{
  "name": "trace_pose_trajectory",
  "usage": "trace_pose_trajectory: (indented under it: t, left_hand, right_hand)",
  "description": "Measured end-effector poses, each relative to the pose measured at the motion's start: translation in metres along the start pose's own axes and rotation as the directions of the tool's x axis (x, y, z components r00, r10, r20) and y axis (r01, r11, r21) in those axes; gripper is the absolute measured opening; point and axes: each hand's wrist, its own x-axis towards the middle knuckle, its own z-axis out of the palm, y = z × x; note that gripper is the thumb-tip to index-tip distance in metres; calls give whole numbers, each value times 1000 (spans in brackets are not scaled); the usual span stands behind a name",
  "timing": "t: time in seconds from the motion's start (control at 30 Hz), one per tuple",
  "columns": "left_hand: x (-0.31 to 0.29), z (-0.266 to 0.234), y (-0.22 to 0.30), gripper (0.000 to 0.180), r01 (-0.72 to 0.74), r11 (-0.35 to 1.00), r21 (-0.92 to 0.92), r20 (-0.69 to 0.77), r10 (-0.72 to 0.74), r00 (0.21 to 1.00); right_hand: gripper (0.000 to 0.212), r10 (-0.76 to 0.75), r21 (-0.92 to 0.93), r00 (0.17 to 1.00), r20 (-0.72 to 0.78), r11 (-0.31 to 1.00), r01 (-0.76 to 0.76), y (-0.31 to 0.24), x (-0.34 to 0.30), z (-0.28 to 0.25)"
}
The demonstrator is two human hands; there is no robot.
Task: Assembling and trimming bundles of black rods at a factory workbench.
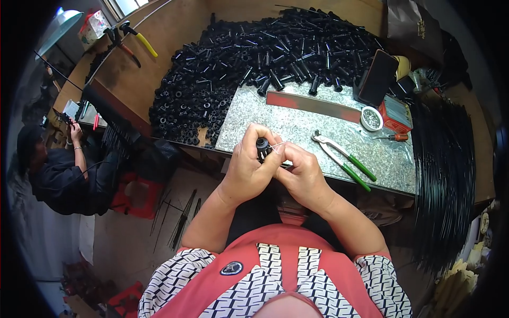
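Observation:
My left hand (pixel 245 168) is closed around a black tubular plastic part with a round collar (pixel 262 143), which looks like an umbrella runner. Its collar end faces up between my thumb and fingers. Close against it, my right hand (pixel 303 168) pinches a thin pale wire (pixel 277 144) that runs toward the part. Whether the wire is threaded into it I cannot tell. Both hands meet just over the near edge of the speckled work board (pixel 297 125). On the board, right of my hands, lie cutting pliers with green handles (pixel 344 159).
A large heap of similar black parts (pixel 286 45) covers the back. Along the board lie a rusty flat bar (pixel 313 106), a small white bowl (pixel 371 118), a screwdriver (pixel 395 137) and a phone (pixel 377 78). Black thin rods (pixel 445 159) hang at right. Another person (pixel 63 169) works at far left.

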Motion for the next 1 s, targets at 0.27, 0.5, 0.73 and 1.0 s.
trace_pose_trajectory:
  t: [0.27,0.5,0.73,1.0]
  left_hand:
    - [-7,0,-11,13,87,991,-103,46,-83,995]
    - [-5,15,-21,21,7,962,-274,5,-6,1000]
    - [-10,14,-32,34,60,919,-390,-46,-84,995]
    - [-7,16,-51,12,148,896,-418,22,-153,988]
  right_hand:
    - [15,35,-172,991,126,985,-13,4,-7,-14]
    - [22,8,-547,1000,1,837,-6,11,-32,-78]
    - [29,223,-927,975,16,367,-69,44,-65,-115]
    - [28,155,-946,985,75,322,21,46,-67,-127]
